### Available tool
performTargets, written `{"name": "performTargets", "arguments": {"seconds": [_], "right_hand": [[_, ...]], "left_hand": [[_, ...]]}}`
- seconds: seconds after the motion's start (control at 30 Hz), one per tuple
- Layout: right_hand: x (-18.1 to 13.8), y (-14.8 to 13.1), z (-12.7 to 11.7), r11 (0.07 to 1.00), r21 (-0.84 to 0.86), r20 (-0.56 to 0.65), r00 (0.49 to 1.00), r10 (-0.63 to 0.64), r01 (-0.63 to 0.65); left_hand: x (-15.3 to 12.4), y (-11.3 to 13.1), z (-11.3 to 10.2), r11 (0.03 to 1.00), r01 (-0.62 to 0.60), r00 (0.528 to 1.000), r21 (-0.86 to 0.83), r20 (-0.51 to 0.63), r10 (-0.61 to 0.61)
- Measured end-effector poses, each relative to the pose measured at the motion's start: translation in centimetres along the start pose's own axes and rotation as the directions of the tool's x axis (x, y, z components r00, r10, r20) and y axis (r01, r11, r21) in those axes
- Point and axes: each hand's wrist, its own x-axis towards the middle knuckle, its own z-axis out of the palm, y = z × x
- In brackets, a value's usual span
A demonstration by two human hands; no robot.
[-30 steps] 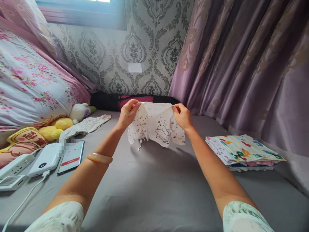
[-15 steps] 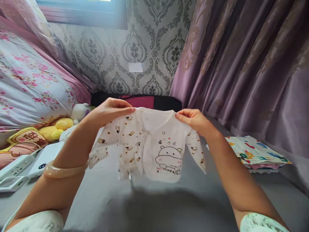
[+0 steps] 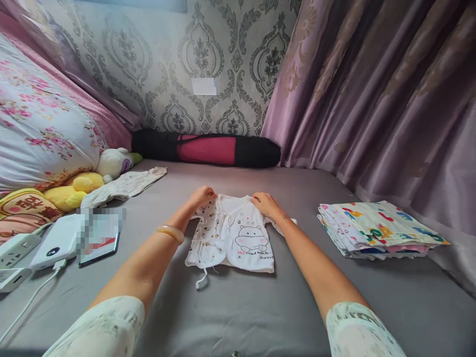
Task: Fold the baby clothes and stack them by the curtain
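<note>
A small white baby shirt (image 3: 234, 240) with a cartoon animal print lies flat on the grey bed sheet (image 3: 238, 307). My left hand (image 3: 203, 195) pinches its left shoulder, fingers closed on the fabric. At the other shoulder my right hand (image 3: 263, 203) grips the cloth the same way. A tie string trails from the shirt's lower left hem. My left wrist wears a pale bangle (image 3: 170, 232).
A stack of folded colourful cloths (image 3: 375, 229) sits at the right. At the left lie a phone (image 3: 98, 238), a power bank (image 3: 54, 243), a power strip (image 3: 17, 244), plush toys (image 3: 85, 181), a beige garment (image 3: 124, 184) and a floral duvet (image 3: 40, 134). A black-and-pink roll (image 3: 206, 148) lies against the wall; purple curtains (image 3: 372, 94) hang at the right.
The shirt was held up in the air by its shoulders; both hands have lowered it and it now lies spread flat on the sheet.
</note>
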Motion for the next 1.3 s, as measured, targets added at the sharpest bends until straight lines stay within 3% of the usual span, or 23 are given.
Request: {"name": "performTargets", "arguments": {"seconds": [0.13,0.33,0.53,0.77,1.03,1.3], "right_hand": [[-0.1,0.0,0.6,0.991,-0.134,0.105,0.994,-0.003,0.017],[0.7,-1.0,0.8,0.987,-0.158,0.149,0.989,-0.004,0.028],[0.9,-1.2,1.8,0.987,-0.16,0.121,0.993,0.016,0.004],[3.3,-0.6,2.2,0.96,-0.277,0.079,0.997,-0.01,0.032],[7.8,0.2,2.6,0.911,-0.404,0.079,0.995,-0.054,0.081],[10.2,0.9,2.9,0.898,-0.423,0.064,0.993,-0.104,0.121]], "left_hand": [[0.2,0.4,0.1,0.959,0.017,0.991,0.284,0.122,-0.054],[0.9,1.3,1.1,0.933,-0.041,0.982,0.357,0.186,-0.029],[1.0,0.5,2.6,0.925,-0.08,0.994,0.372,0.099,0.047],[2.7,-0.5,2.0,0.85,-0.149,0.985,0.506,-0.001,0.173],[6.5,-1.6,1.8,0.762,-0.211,0.968,0.613,0.022,0.25],[8.8,-1.6,2.0,0.748,-0.203,0.972,0.632,0.041,0.229]]}}
